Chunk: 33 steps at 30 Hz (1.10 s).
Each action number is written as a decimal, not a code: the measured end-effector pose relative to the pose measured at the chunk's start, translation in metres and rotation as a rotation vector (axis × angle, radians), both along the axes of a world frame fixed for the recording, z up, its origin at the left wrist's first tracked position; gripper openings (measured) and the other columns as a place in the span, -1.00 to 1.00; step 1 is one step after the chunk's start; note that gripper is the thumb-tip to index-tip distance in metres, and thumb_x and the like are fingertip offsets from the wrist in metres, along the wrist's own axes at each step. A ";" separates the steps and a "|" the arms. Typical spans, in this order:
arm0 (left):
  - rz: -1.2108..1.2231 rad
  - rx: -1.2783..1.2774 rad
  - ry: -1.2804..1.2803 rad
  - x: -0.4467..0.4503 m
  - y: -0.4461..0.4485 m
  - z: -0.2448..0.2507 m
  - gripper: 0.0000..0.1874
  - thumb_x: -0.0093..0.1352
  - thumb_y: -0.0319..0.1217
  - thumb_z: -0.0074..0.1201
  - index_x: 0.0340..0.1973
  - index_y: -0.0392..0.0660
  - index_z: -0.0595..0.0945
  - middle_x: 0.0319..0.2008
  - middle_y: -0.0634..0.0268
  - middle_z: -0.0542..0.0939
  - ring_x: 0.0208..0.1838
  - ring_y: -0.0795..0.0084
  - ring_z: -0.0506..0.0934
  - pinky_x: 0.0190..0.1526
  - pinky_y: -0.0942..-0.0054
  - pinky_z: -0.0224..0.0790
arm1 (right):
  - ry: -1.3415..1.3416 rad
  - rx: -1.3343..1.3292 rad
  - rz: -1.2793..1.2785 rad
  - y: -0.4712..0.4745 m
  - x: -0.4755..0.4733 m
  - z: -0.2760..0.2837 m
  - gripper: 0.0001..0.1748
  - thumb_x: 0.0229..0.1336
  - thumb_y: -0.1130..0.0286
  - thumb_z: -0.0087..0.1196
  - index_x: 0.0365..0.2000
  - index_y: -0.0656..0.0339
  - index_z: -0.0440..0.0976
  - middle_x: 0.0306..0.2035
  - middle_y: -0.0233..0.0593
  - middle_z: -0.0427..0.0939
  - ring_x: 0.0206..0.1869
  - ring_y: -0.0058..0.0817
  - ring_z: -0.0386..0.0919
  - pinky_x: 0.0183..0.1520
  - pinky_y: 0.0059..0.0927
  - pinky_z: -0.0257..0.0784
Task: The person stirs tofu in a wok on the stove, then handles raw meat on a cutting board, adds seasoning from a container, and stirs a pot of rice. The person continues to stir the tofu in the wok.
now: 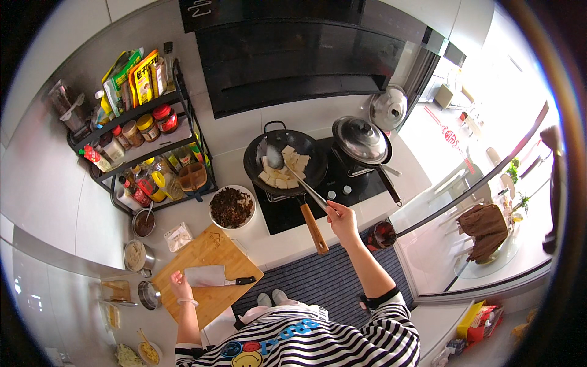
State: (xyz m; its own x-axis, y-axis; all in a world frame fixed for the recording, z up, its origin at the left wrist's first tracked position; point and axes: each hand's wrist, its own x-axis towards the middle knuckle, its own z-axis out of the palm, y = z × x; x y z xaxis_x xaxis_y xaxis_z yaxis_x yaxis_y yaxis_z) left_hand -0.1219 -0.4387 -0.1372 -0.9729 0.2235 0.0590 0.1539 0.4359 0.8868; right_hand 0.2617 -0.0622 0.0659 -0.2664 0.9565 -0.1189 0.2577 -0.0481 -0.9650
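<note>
My right hand grips the handle of a metal ladle, whose bowl is inside a black wok on the hob. Pale slices that look like tofu lie in the wok around the ladle. The wok's wooden handle points toward me, just left of my right hand, which is apart from it. Over a wooden cutting board is my left hand, empty, with its fingers loosely curled. Beside it a cleaver with a black handle lies flat on the board.
A white bowl of dark chopped food stands left of the hob. A lidded pan occupies the right burner. Seasonings fill a black rack at the left. A steel pot and a small steel bowl stand beyond the board.
</note>
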 end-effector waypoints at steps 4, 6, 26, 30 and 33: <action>-0.018 0.040 -0.031 -0.001 0.003 -0.001 -0.70 0.22 -0.61 0.03 -0.12 -0.21 0.48 -0.24 0.20 0.51 -0.19 0.38 0.48 -0.10 0.42 0.35 | -0.089 0.110 -0.072 0.017 0.002 -0.015 -0.64 0.22 0.38 0.09 -0.03 0.40 0.48 -0.57 -0.36 0.51 -0.54 -0.74 0.37 -0.49 -0.62 0.27; 0.000 0.028 -0.044 -0.002 0.003 -0.002 -0.70 0.22 -0.61 0.02 -0.11 -0.21 0.48 -0.24 0.19 0.51 -0.19 0.37 0.48 -0.10 0.41 0.35 | -0.063 0.087 -0.085 0.022 0.003 -0.018 -0.65 0.22 0.38 0.09 -0.05 0.39 0.48 -0.55 -0.36 0.52 -0.54 -0.73 0.38 -0.48 -0.62 0.28; -0.004 0.040 -0.042 0.001 0.005 -0.001 -0.67 0.18 -0.63 0.02 -0.12 -0.21 0.48 -0.22 0.19 0.50 -0.19 0.39 0.46 -0.09 0.43 0.33 | 0.413 -0.506 -0.143 0.037 0.001 -0.027 -0.76 0.28 0.37 0.01 -0.20 0.38 0.46 -0.62 -0.34 0.37 -0.74 -0.76 0.10 -0.74 -0.68 -0.06; 0.002 0.069 -0.053 0.001 0.006 0.002 -0.67 0.18 -0.61 0.02 -0.11 -0.21 0.49 -0.21 0.16 0.50 -0.18 0.37 0.46 -0.08 0.42 0.32 | 0.548 -0.635 -0.141 0.039 0.003 -0.032 -0.80 0.30 0.35 0.00 -0.30 0.33 0.41 -0.62 -0.34 0.35 -0.74 -0.76 0.06 -0.73 -0.67 -0.09; -0.007 0.043 -0.041 0.000 0.002 0.001 -0.67 0.18 -0.59 0.02 -0.12 -0.21 0.49 -0.22 0.17 0.50 -0.17 0.37 0.46 -0.07 0.40 0.31 | 0.667 -0.773 -0.180 0.042 0.003 -0.032 -0.80 0.30 0.34 -0.01 -0.34 0.29 0.39 -0.62 -0.35 0.35 -0.74 -0.77 0.04 -0.73 -0.67 -0.10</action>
